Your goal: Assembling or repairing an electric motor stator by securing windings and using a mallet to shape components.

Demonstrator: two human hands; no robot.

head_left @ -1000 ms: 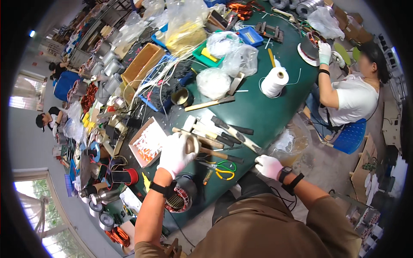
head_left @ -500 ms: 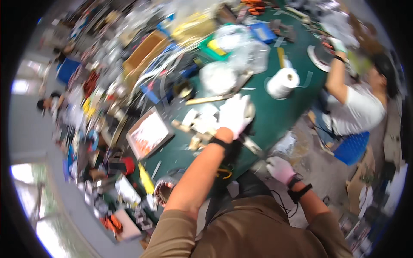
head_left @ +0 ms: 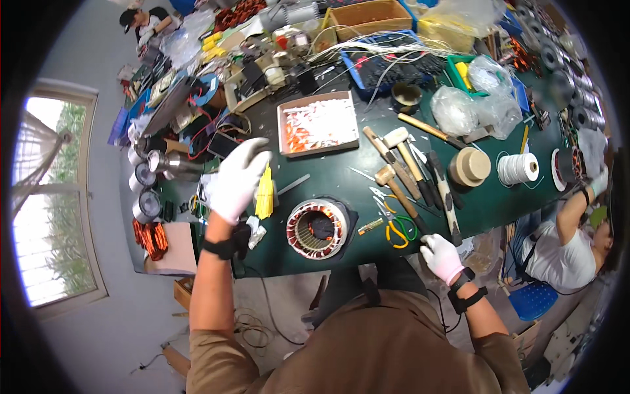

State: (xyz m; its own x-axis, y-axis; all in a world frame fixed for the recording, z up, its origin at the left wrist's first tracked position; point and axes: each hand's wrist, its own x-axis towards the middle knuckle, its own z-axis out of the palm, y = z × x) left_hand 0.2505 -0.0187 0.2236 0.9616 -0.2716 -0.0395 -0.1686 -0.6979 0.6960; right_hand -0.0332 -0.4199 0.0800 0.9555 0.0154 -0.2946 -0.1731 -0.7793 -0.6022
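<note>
My left hand (head_left: 239,180), in a white glove, is raised over the table's left part with its fingers apart. Beside its fingers lies a bundle of yellow strips (head_left: 264,196), and I see no grip on it. At the front edge, my gloved right hand (head_left: 441,257) has its fingers curled closed near the end of a wooden mallet's handle (head_left: 410,211). What they hold, if anything, is hidden. Between my hands sits a round motor stator (head_left: 317,229) with copper windings and white lacing. Scissors (head_left: 396,231) with yellow and green handles lie to its right.
Several hammers and bars (head_left: 445,190) lie right of the middle. Behind the stator stands a box of white and orange pieces (head_left: 318,125). A white thread spool (head_left: 518,169) and a wooden block (head_left: 469,167) are at the right. A co-worker (head_left: 564,246) sits there.
My view has swung left. My left hand has left the tools in the middle and moved left to the yellow strips. My right hand stays near the front edge, fingers curled.
</note>
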